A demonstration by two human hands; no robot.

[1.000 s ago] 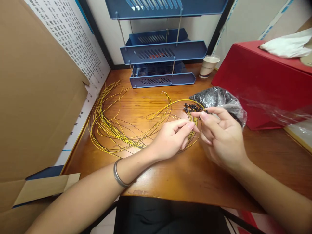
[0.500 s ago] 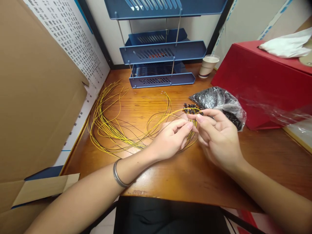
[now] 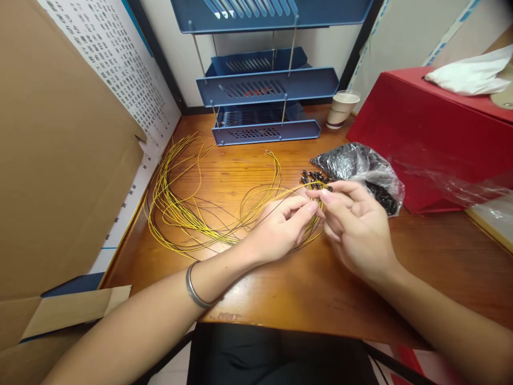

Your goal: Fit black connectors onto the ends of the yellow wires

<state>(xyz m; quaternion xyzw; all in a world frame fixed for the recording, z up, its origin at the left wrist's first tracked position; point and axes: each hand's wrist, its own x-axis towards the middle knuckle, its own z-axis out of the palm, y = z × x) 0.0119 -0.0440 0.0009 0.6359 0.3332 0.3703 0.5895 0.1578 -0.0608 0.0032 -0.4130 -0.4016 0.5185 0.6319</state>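
Note:
My left hand (image 3: 285, 222) is closed in a pinch, thumb against forefinger, just above the table. What sits between those fingertips is too small to make out. Close beside it, my right hand (image 3: 356, 227) pinches a yellow wire (image 3: 292, 190) between thumb and forefinger. The two hands' fingertips nearly meet. Behind them lie several black connectors (image 3: 315, 177) on the ends of wires, partly covered by my fingers. A loose bundle of yellow and dark wires (image 3: 172, 206) curves across the table to the left and passes under my left hand.
A clear plastic bag (image 3: 356, 163) of small black parts lies just beyond my right hand. Farther back stand a paper cup (image 3: 341, 109) and blue stacked trays (image 3: 266, 132). A red box (image 3: 441, 139) is at right, a cardboard box (image 3: 68, 160) at left, on the wooden table (image 3: 256, 294).
My right hand has shifted slightly left, and the yellow wire at its fingertips now arcs lower. My left hand has barely moved.

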